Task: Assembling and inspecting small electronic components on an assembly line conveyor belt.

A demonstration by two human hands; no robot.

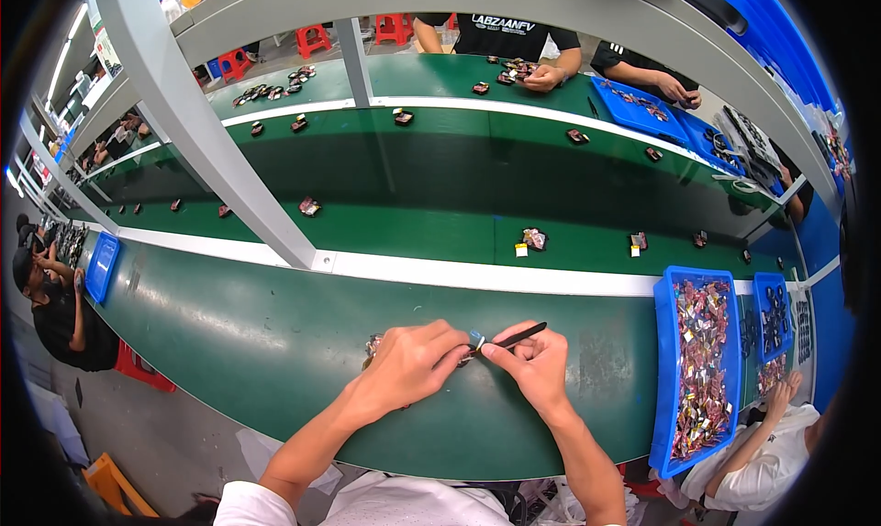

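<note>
Both hands meet over the near green worktop [275, 333]. My right hand [537, 365] is closed around a slim black pen-like tool [527, 334], its free end pointing up and right. Between the hands is a small dark part with a blue and white bit [476, 339]. My left hand [413, 361] has its fingers closed on that part, mostly hiding it. Partly covered by my left hand, a small reddish, shiny bundle [372, 344] lies on the worktop.
To my right, a blue tray [659, 379] holds many small reddish packed pieces; a smaller blue tray [787, 315] holds black parts. Beyond a white rail [440, 274], small bundles [533, 240] sit spaced along a green belt. A grey post [211, 131] rises at left. Other people work around.
</note>
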